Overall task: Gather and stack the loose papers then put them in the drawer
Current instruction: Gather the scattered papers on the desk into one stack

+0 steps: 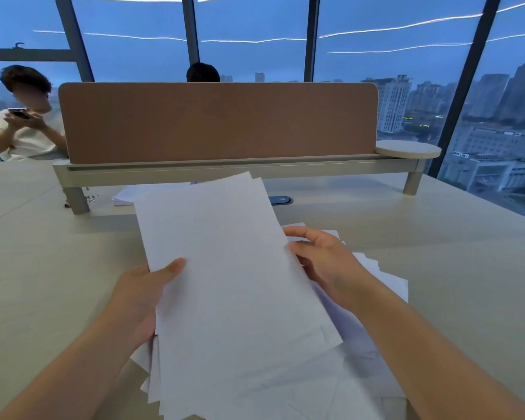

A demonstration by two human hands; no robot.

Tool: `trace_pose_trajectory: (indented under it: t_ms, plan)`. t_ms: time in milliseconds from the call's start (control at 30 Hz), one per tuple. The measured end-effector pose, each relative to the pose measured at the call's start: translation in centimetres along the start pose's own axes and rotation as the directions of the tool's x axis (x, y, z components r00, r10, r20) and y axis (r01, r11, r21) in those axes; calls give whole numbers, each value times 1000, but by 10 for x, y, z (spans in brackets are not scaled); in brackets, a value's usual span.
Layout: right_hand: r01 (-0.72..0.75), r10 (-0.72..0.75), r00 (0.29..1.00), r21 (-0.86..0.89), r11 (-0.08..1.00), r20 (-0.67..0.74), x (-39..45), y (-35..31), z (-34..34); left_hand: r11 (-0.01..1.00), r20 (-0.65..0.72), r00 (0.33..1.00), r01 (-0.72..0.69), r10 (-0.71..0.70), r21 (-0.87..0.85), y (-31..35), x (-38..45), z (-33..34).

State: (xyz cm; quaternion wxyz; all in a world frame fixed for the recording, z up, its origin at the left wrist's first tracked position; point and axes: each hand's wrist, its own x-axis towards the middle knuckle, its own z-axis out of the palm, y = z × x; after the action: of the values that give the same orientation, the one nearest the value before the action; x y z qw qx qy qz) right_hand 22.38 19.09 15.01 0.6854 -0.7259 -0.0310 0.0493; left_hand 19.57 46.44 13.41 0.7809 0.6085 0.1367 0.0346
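A loose stack of white papers (pixel 225 283) is held above the pale desk (pixel 452 268), tilted toward me, its sheets fanned out unevenly at the bottom. My left hand (pixel 143 295) grips the stack's left edge, thumb on top. My right hand (pixel 322 259) holds the right edge, fingers curled round it. More loose sheets (pixel 385 277) lie spread on the desk under and to the right of my right hand. A second small pile of paper (pixel 125 197) lies farther back under the divider shelf. No drawer is in view.
A brown divider panel (pixel 219 122) on a raised shelf crosses the desk's far side, with a round side shelf (pixel 408 148) at its right end. A dark cable port (pixel 281 200) sits behind the papers. A person with a phone (pixel 25 122) sits at far left; another person's head (pixel 202 72) shows above the panel.
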Motion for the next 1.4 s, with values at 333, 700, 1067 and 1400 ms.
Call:
trace_pose_trajectory:
  t_ms: [333,700,1067,1400]
  plan:
    - [49,31,998,-949,311,62,12,31,-17,996,107,993,-38,48,-86,0,10,-16]
    - [96,75,990,-951,292,123,4,21,-13,995,-1,997,-77,77,65,-1,7,-5]
    - [-104,3,994,-911,400,-113,-1,11,-8,996,-46,998,-49,52,69,-3,11,-12]
    - [-189,130,981,-889,418,-148,-4,4,-15,998,-1,999,-50,50,26,-2,6,-9]
